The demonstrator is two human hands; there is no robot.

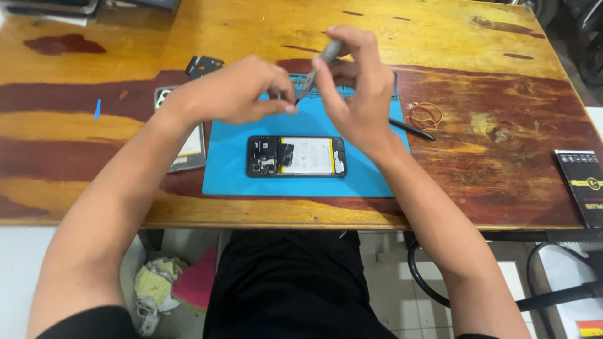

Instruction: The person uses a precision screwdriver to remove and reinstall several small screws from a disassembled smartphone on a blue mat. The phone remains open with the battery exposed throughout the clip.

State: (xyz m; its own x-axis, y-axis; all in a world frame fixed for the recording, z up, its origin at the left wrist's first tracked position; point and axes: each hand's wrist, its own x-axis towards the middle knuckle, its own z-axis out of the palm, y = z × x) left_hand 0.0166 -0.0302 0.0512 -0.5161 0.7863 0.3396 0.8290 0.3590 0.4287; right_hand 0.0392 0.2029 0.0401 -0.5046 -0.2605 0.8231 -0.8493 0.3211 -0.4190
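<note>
The work mat (232, 169) is bright blue. The opened phone (296, 156) has a black frame, a white battery edged with a yellow strip, and dark circuitry. The screwdriver (321, 64) is grey. The wooden table (440, 37) is honey-yellow with dark red-brown streaks. The rubber bands (424, 115) are orange-tan. The flat box (583, 185) is black with yellow markings.

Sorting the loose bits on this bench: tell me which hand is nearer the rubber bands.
Right. The right hand is raised over the blue mat, holding a screwdriver, just left of the rubber bands. The left hand is farther left, beyond it.
</note>
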